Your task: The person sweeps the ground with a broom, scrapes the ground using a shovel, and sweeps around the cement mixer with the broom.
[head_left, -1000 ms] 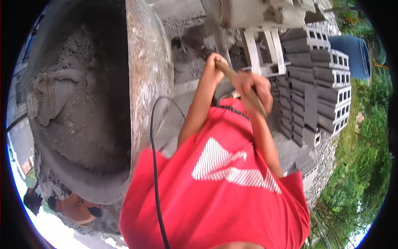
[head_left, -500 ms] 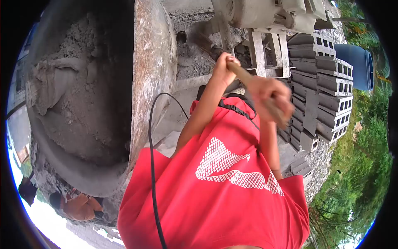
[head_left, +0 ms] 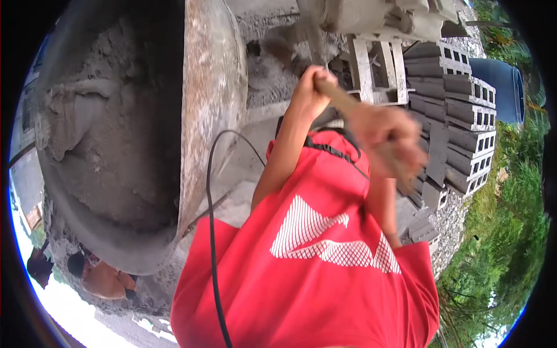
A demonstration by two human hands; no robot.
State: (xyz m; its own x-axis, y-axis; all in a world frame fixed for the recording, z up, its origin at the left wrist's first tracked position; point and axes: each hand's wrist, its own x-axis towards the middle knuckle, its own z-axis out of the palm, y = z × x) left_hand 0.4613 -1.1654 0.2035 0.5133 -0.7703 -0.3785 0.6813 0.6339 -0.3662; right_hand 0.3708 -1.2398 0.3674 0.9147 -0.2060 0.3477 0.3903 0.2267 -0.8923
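Note:
A wooden-handled tool (head_left: 339,101) runs diagonally in front of the red shirt, from upper left to lower right. My left hand (head_left: 313,90) is wrapped round its upper part. Farther down the same handle, near its blurred lower end, my right hand (head_left: 389,133) is closed round it. The tool's far end, dark and smeared by motion, is over grey loose material (head_left: 267,87); its exact shape cannot be made out. On the left stands a large metal drum (head_left: 214,75) with grey powdery mix (head_left: 116,139) inside.
Stacked hollow concrete blocks (head_left: 470,98) stand at right, beside a blue barrel (head_left: 505,87). A pale frame (head_left: 362,69) and grey-coated machinery (head_left: 377,17) are at the top. A black cable (head_left: 212,232) crosses the shirt. Another person (head_left: 107,278) is at lower left.
My right hand has moved right and slightly down in view, with the lower handle end. My left hand has shifted a little right and stays closed on the handle.

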